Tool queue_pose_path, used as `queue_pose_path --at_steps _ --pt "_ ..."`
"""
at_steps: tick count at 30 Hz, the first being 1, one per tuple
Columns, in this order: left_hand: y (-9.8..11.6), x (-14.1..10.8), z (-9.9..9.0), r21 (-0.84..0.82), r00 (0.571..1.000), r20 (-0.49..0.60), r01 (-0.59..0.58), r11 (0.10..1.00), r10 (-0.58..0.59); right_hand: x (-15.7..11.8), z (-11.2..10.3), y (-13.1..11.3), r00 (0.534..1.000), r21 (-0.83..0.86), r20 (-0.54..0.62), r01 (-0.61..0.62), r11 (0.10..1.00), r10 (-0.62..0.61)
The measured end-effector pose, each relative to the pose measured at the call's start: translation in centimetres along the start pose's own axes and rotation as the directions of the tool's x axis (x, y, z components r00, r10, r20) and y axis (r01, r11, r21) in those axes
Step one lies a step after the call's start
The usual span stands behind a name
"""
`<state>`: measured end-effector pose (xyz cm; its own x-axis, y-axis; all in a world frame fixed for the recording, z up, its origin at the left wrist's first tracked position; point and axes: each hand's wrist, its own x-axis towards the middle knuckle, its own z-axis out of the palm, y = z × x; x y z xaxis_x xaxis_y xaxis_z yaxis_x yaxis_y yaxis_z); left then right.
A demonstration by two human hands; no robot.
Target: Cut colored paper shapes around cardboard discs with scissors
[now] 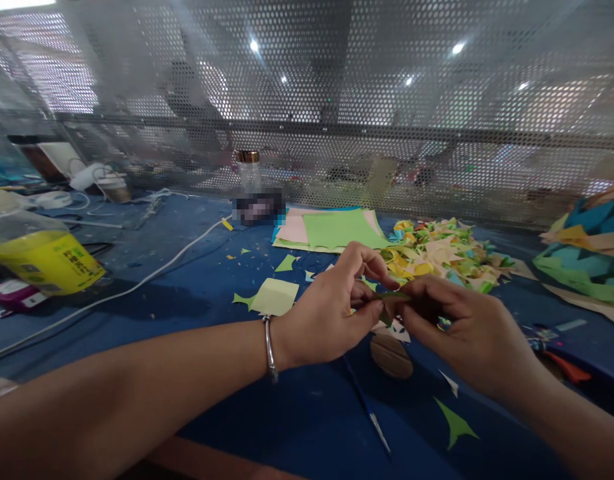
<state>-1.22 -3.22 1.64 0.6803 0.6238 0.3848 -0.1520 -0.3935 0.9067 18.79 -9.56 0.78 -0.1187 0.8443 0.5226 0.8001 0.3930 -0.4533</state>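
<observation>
My left hand (331, 313) and my right hand (461, 327) meet above the blue table, fingers closed on a small green paper piece (397, 297) between them. Below the fingers lies a brown oval object (391, 356) with a grooved top. A thin brush (371, 415) rests just left of it. Pale paper scraps sit partly hidden under my hands. Behind them are stacked pink and green sheets (337, 229) and a heap of small yellow, green and pink cut pieces (437, 250).
At the left stands a bottle with a yellow label (49, 260), and a white cable (151, 275) crosses the table (187, 303). A lidded jar (249, 172) is near the perforated metal screen (311, 87). Layered paper work (587, 247) stands at right.
</observation>
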Motion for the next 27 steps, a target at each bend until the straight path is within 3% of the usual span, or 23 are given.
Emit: queue_pose_path --at_steps 7,10,14,22,27 --pt "-0.6 -0.1 0.8 -0.220 0.970 -0.119 0.184 0.958 -0.214 -0.1 0.3 -0.6 0.997 -0.025 -0.066 0.041 0.999 -0.042" --pt "-1.0 0.0 1.1 -0.293 0.957 -0.124 0.217 0.931 -0.262 -0.1 0.3 -0.8 0.996 -0.044 -0.089 0.029 0.999 -0.033" --pt "-1.1 0.3 1.3 -0.356 0.951 -0.135 0.215 0.909 -0.278 0.1 0.3 -0.8 0.993 -0.069 -0.051 0.101 0.993 -0.104" --pt "-1.5 0.6 0.3 -0.184 0.961 -0.149 0.203 0.962 -0.231 0.1 0.2 -0.7 0.994 -0.058 -0.032 0.100 0.993 -0.102" --pt "-2.1 0.8 -0.2 -0.032 0.990 -0.087 0.109 0.994 -0.111 0.1 -0.1 -0.6 0.998 -0.028 -0.030 0.047 0.999 -0.047"
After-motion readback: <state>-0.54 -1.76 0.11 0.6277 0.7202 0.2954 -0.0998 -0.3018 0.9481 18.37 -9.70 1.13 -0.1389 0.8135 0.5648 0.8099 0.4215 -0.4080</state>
